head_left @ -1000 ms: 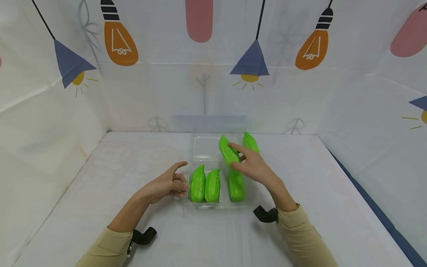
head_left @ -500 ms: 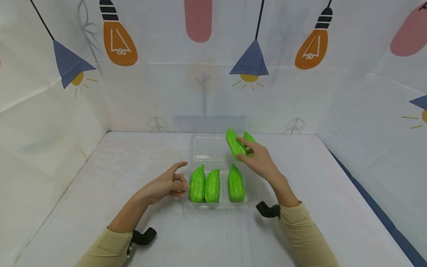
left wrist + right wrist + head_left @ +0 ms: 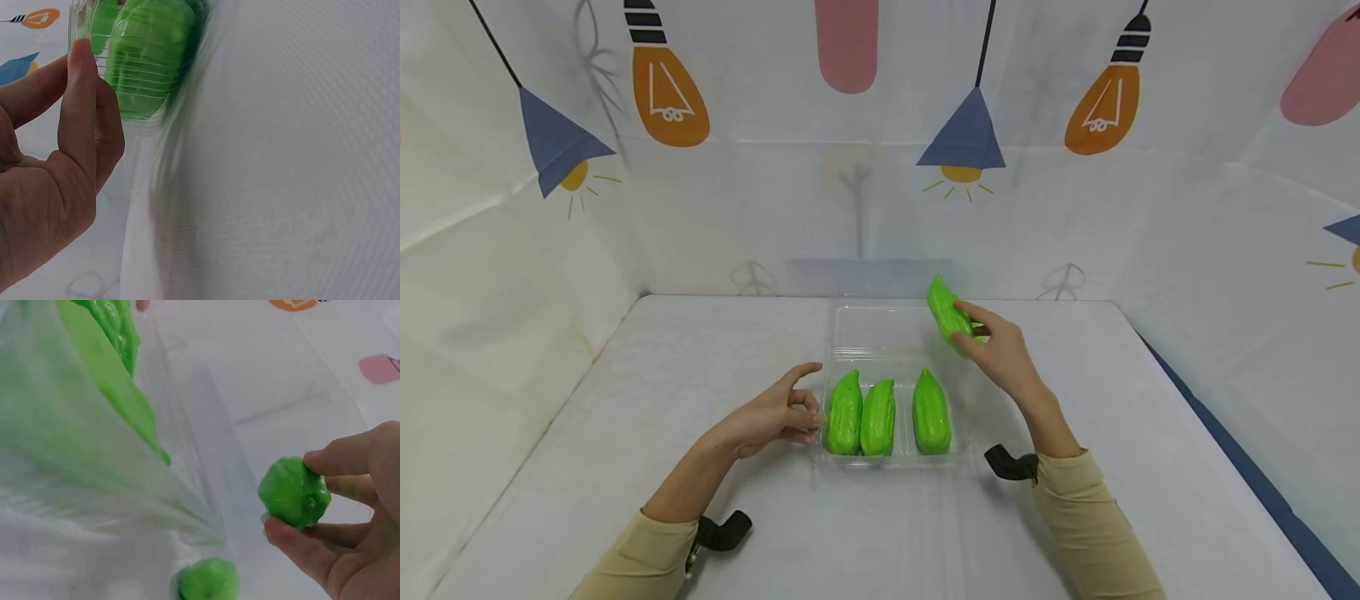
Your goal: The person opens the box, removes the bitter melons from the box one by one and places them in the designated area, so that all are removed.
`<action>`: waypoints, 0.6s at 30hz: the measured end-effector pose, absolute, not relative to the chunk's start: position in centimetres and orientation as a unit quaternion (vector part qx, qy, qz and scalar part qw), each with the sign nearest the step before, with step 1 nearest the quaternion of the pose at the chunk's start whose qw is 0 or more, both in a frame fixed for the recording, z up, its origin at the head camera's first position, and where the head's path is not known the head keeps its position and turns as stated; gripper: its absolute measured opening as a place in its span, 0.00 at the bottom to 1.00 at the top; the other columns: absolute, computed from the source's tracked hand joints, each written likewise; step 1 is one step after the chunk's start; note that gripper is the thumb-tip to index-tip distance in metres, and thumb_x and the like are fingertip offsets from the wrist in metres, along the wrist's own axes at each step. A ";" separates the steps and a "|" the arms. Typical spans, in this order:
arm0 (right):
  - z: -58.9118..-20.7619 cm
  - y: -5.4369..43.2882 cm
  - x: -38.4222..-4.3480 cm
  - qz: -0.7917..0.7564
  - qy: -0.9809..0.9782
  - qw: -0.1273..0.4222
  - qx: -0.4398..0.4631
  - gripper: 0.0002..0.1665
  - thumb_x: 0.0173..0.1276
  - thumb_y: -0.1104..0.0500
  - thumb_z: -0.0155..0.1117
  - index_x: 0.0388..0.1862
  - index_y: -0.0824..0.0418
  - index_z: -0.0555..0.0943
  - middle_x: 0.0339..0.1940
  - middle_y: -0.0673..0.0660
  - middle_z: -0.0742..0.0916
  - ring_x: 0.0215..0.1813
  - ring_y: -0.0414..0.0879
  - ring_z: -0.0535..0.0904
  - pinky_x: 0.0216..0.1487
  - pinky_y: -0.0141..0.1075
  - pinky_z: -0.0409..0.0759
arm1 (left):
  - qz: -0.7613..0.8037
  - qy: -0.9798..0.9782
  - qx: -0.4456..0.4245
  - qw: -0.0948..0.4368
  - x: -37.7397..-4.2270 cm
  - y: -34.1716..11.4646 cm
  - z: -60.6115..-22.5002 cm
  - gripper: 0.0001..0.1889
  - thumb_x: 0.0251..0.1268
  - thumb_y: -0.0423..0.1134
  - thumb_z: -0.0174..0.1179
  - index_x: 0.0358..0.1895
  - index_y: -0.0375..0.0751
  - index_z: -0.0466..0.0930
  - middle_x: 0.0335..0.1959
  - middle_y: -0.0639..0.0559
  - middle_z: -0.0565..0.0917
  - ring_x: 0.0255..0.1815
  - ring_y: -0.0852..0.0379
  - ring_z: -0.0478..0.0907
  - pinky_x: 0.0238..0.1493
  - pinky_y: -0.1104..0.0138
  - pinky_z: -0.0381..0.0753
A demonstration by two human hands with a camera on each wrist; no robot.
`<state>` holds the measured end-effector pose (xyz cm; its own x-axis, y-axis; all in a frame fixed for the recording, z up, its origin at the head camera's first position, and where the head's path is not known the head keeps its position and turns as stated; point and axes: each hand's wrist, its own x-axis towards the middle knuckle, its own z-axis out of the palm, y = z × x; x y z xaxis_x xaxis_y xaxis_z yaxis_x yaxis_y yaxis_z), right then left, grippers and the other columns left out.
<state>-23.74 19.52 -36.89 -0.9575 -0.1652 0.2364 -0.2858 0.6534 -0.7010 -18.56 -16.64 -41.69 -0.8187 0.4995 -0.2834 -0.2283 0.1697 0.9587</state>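
My right hand point(image 3: 1003, 354) pinches a green bitter melon point(image 3: 949, 312) between thumb and fingers, near the table's back edge. In the right wrist view the held melon point(image 3: 290, 492) is seen end-on, with another melon point(image 3: 209, 579) lying below it beside the box. That loose melon is mostly behind the hand in the head view. A clear plastic box point(image 3: 903, 421) holds a left melon point(image 3: 845, 414), a middle melon point(image 3: 877, 418) and a right melon point(image 3: 932, 412). My left hand point(image 3: 775, 417) pinches the box's left rim, thumb point(image 3: 80, 75) in front and index finger extended.
The box's clear lid point(image 3: 867, 329) lies folded back toward the rear edge of the white table point(image 3: 715, 333). White cloth walls point(image 3: 737, 192) with printed lamps stand behind and at both sides. Each wrist carries a black camera mount, such as the left mount point(image 3: 725, 531).
My right hand has carried the bitter melon up and to the right, from over the box toward the back right, and now covers most of the loose melon. The left hand stays put.
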 end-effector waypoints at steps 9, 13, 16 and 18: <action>-37.8 20.5 -24.4 0.407 -0.903 0.078 0.110 0.33 0.72 0.49 0.62 0.74 0.51 0.70 0.68 0.63 0.79 0.61 0.61 0.80 0.46 0.50 0.85 | 0.635 0.712 0.093 0.285 -18.6 -16.6 -41.7 0.49 0.66 0.33 0.64 0.80 0.51 0.37 0.37 0.49 0.76 0.33 0.55 0.82 0.39 0.65 0.87; -38.1 20.7 -24.6 0.404 -0.905 0.084 0.106 0.33 0.72 0.50 0.62 0.74 0.53 0.70 0.68 0.63 0.79 0.60 0.61 0.80 0.46 0.49 0.85 | 0.636 0.712 0.093 0.284 -18.6 -16.6 -41.7 0.50 0.65 0.33 0.65 0.80 0.51 0.37 0.37 0.49 0.76 0.33 0.54 0.82 0.39 0.64 0.87; -38.3 21.0 -24.8 0.400 -0.905 0.100 0.105 0.32 0.72 0.51 0.62 0.73 0.55 0.70 0.68 0.63 0.79 0.59 0.60 0.81 0.45 0.48 0.84 | 0.636 0.712 0.090 0.284 -18.5 -16.6 -41.7 0.50 0.65 0.33 0.65 0.80 0.52 0.38 0.36 0.49 0.76 0.34 0.54 0.82 0.39 0.64 0.87; -38.4 21.2 -25.0 0.398 -0.905 0.109 0.104 0.32 0.72 0.52 0.62 0.73 0.56 0.71 0.69 0.63 0.78 0.58 0.60 0.81 0.45 0.47 0.83 | 0.635 0.712 0.090 0.284 -18.5 -16.5 -41.7 0.49 0.66 0.33 0.64 0.80 0.52 0.38 0.37 0.49 0.76 0.34 0.54 0.82 0.39 0.64 0.87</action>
<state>-24.96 21.17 -38.40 -0.9547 -0.1005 0.2799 -0.2743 0.6616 -0.6979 -18.54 -16.54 -41.74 -0.8225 0.4888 -0.2908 -0.2332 0.1765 0.9563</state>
